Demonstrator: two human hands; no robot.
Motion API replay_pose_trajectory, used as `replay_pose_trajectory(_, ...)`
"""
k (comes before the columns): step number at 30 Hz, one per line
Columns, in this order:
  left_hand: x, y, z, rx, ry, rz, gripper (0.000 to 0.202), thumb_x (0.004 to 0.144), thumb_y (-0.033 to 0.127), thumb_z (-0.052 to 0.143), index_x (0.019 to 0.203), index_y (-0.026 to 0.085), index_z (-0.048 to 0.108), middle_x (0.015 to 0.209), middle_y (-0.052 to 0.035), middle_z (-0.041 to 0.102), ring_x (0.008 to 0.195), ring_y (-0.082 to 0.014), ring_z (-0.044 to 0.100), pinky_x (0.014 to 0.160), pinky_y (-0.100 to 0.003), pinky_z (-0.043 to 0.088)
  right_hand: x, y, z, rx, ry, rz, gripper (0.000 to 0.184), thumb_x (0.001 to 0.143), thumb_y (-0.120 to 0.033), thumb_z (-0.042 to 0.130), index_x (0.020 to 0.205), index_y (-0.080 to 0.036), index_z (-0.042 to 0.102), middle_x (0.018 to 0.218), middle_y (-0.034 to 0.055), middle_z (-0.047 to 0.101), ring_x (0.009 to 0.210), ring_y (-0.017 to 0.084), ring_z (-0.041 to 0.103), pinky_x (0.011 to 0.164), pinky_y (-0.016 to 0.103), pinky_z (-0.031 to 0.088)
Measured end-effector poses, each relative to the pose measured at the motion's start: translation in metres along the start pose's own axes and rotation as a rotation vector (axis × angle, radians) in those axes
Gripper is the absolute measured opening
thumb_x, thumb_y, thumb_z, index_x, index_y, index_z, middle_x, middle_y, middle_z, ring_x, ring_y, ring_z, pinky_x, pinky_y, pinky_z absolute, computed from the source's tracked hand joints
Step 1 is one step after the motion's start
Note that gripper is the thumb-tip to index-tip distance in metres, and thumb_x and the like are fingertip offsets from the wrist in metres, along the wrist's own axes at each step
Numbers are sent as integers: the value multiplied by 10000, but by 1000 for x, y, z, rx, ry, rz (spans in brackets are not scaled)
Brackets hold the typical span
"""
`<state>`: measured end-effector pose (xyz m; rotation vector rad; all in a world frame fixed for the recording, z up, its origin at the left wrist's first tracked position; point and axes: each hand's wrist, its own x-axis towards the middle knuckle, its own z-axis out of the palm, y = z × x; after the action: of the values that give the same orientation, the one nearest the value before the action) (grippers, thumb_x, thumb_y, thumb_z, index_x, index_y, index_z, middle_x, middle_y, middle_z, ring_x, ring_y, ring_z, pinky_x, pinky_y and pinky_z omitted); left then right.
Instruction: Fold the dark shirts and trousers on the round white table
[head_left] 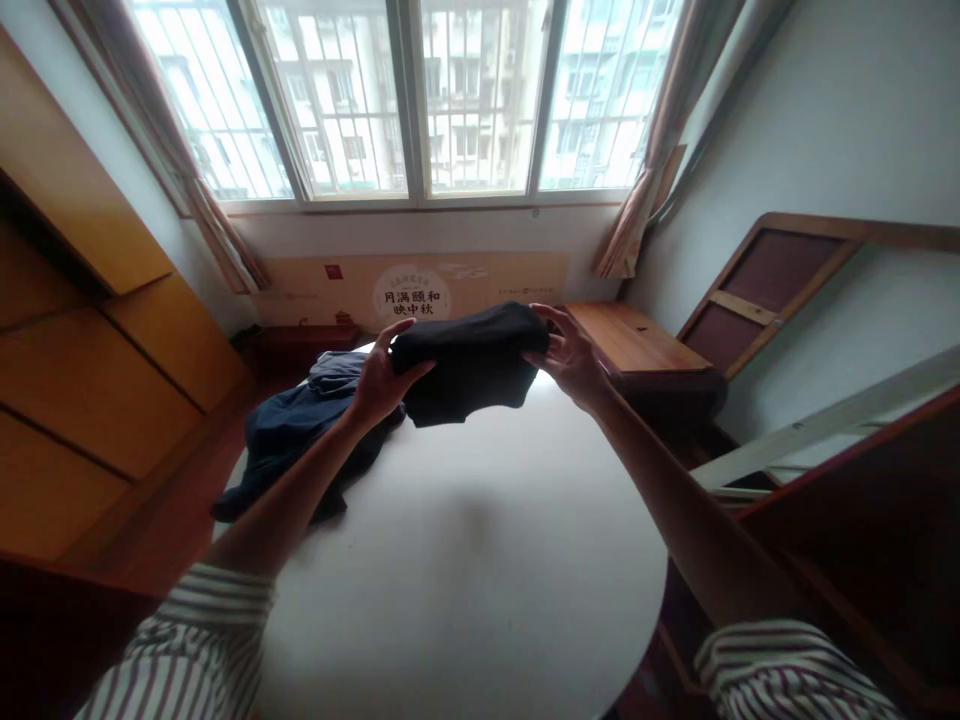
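Black cloth (472,365), folded into a compact bundle, is held up over the far part of a white bench (480,600) with a rounded edge. The person's left hand (379,378) has its grip clamped on one end of the bundle, thumb on the near face and fingers behind. The right hand (568,362) has its grip closed on the opposite end, so the cloth spans the space between them, its lower edge hanging uneven. Whether any of it touches the bench cannot be told from this angle. On the bench to the left lies a loose heap of dark blue clothing (289,435), with a grey-blue garment (337,372) at its far side; the left forearm passes in front of the heap. Striped sleeves (217,610) are bunched around both arms. Beyond the bench, a printed banner (315,285) runs along the wall beneath a barred window (480,110).
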<state>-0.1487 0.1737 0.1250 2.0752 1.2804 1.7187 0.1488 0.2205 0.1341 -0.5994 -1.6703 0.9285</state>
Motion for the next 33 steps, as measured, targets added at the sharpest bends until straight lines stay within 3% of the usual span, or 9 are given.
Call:
replay_pose_trajectory(3,-11,16,-11,103,1,70,662,788,384,776,1354,201,485,1296,-90,587,1156,-244,592,989,-378,485,-12,-10,-3,-139,36,-111,735,730,-454,822,1373,-297,503,1172,67,671,1063,247,645,973,429,511)
replay_pose_trajectory(7,-19,43,-23,219,32,127,610,813,367,757,1345,240,487,1285,-72,589,1138,-235,593,968,-380,487,-25,-26,-4,-218,62,-225,641,786,-470,775,1353,-319,518,1342,71,579,1230,268,564,1028,450,486)
replay_pose_trajectory(12,-25,52,-31,263,113,131,577,761,377,803,1263,247,549,1225,-62,594,1132,-240,571,925,-374,498,-33,-39,1,-148,45,-238,761,799,-551,738,1441,-347,383,1427,79,508,1273,299,546,959,424,547)
replay_pose_trajectory(16,-28,53,-29,30,121,112,531,733,381,826,1157,226,546,1119,-36,610,1013,-199,636,830,-309,530,-33,-40,2,-169,100,-250,839,787,-580,735,1480,-351,320,1410,101,527,1253,325,559,906,433,572)
replay_pose_trajectory(20,-26,54,-24,-273,129,-53,478,740,376,828,1052,234,495,800,55,596,648,-102,639,573,-186,488,-32,-39,6,-167,132,-236,784,820,-571,705,1468,-337,332,1383,115,550,1207,315,589,840,416,591)
replay_pose_trajectory(22,-26,45,-19,-349,152,-172,468,742,402,823,1022,239,485,685,86,556,517,-74,575,470,-153,423,-32,-33,10,-134,129,-196,715,845,-555,682,1441,-312,371,1349,117,574,1147,288,622,799,385,599)
replay_pose_trajectory(25,-32,14,-3,-427,144,-410,524,714,474,821,1039,243,480,620,96,546,438,-75,534,414,-149,389,-34,-9,18,-98,138,-91,615,848,-522,687,1362,-270,464,1261,115,625,1002,243,665,698,325,596)
replay_pose_trajectory(30,-59,-54,33,-359,54,-826,627,573,508,889,965,202,506,572,88,521,442,-91,522,424,-166,395,-41,67,24,-64,11,272,534,840,-450,675,1287,-201,519,841,42,699,649,161,626,524,256,518)
replay_pose_trajectory(33,-68,-77,44,-269,-31,-980,607,529,451,926,899,174,533,603,57,544,495,-99,546,467,-177,418,-41,106,24,-73,-49,513,493,825,-398,675,1248,-185,538,723,1,667,569,131,575,482,217,464)
